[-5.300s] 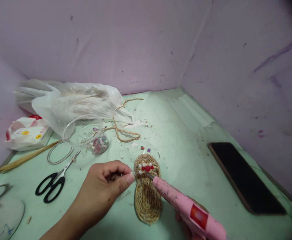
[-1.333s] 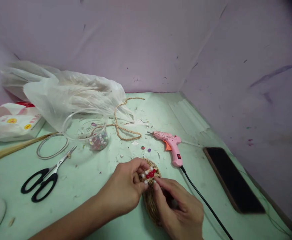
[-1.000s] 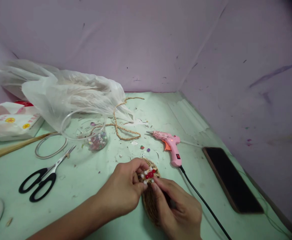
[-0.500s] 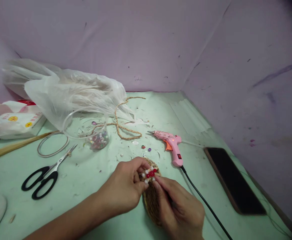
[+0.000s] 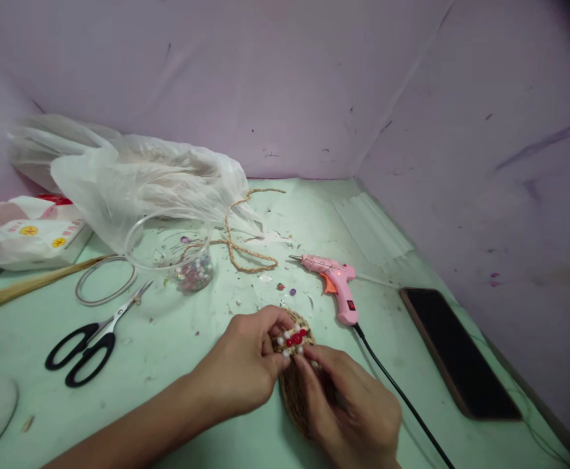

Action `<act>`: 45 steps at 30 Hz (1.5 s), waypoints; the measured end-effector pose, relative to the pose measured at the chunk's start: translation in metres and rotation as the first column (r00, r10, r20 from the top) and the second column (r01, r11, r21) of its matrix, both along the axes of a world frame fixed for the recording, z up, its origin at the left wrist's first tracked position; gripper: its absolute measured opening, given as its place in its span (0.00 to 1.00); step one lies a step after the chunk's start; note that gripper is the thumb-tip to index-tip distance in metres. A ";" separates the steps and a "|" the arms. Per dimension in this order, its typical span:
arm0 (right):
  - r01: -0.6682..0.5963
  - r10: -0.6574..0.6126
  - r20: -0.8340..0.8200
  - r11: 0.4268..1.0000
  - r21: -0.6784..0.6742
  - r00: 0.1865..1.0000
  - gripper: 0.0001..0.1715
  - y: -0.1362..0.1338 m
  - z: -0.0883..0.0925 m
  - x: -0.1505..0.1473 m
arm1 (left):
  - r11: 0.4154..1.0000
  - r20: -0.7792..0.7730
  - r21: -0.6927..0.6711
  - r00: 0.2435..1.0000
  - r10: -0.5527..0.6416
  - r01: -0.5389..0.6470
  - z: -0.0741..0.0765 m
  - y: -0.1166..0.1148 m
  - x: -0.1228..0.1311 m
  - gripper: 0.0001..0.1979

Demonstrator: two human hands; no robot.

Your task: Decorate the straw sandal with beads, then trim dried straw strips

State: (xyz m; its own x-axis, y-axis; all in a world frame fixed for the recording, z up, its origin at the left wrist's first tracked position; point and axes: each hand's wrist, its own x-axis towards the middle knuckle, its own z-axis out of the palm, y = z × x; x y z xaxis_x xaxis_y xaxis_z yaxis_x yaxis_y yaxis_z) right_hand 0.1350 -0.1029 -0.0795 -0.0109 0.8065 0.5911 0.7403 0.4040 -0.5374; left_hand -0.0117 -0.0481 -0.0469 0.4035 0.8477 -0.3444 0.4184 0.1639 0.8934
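A brown woven straw piece [image 5: 295, 397], rounded and partly hidden by the hands, lies at the front middle of the table. Red and white beads [image 5: 297, 339] sit in a cluster at its upper end. My left hand [image 5: 245, 365] grips that end from the left, fingers curled round the rim and thumb beside the white beads. From the right, my right hand [image 5: 353, 397] pinches at the lower edge of the bead cluster, thumb and forefinger close together. Whether a separate small thing is between those fingertips I cannot make out.
A pink glue gun [image 5: 331, 280] with a black cord lies right of centre, beside a phone [image 5: 460, 352]. Scissors [image 5: 89, 339], a wire ring [image 5: 106, 281], a clear tub [image 5: 194, 273] of beads and a braided cord [image 5: 250, 267] lie left. A plastic bag [image 5: 152, 176] stands behind.
My right fingertips have shifted very slightly at the lower edge of the beads. Both hands otherwise keep their place, and the view has moved a touch.
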 end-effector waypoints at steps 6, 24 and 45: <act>0.037 -0.037 -0.008 0.999 -0.027 0.999 0.07 0.000 0.002 -0.003 | 1.000 -0.006 0.006 1.000 -0.009 0.009 0.000 0.000 0.000 0.11; 0.013 -0.078 -0.178 0.938 -0.345 0.981 0.07 0.006 0.014 -0.002 | 0.999 -0.014 0.026 0.999 -0.045 0.045 -0.002 0.003 -0.002 0.11; -0.073 -0.038 -0.205 0.858 -0.508 0.978 0.06 0.025 0.016 0.032 | 0.994 -0.130 -0.034 0.985 -0.109 0.106 0.021 0.021 -0.022 0.13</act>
